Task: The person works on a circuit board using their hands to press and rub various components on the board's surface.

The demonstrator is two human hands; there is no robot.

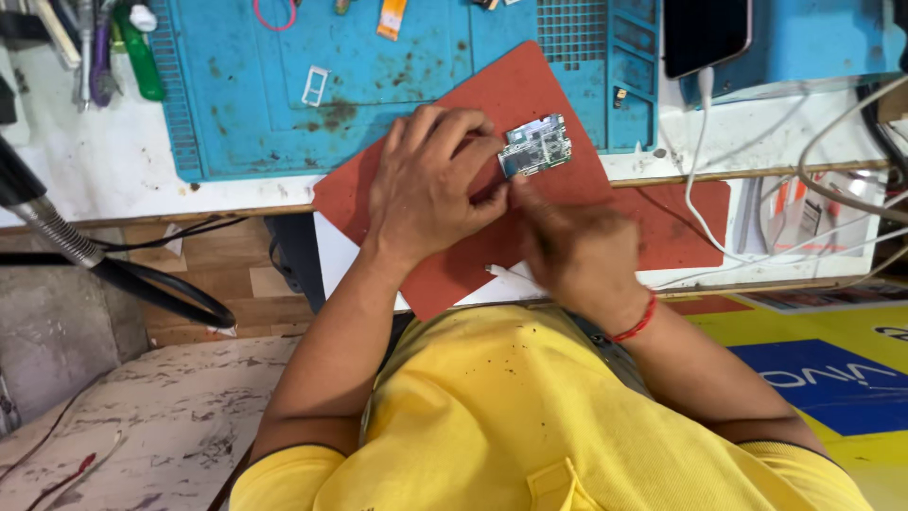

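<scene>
A small green and silver circuit board point(536, 145) lies tilted on a red-brown mat point(530, 85). My left hand point(430, 185) curls over the mat, and its fingertips grip the board's left edge. My right hand point(577, 251), with a red thread band on the wrist, reaches in from below. Its bunched fingertips meet the board's lower left corner, right against my left thumb. What those fingertips pinch is hidden. My yellow shirt fills the bottom of the view.
A stained blue work mat point(378, 95) lies under the red one, with a white card tray point(314, 85) on it. A phone point(705, 33) with a white cable point(705, 189) sits top right. Hand tools point(140, 57) lie top left. A black flexible hose point(142, 284) hangs at left.
</scene>
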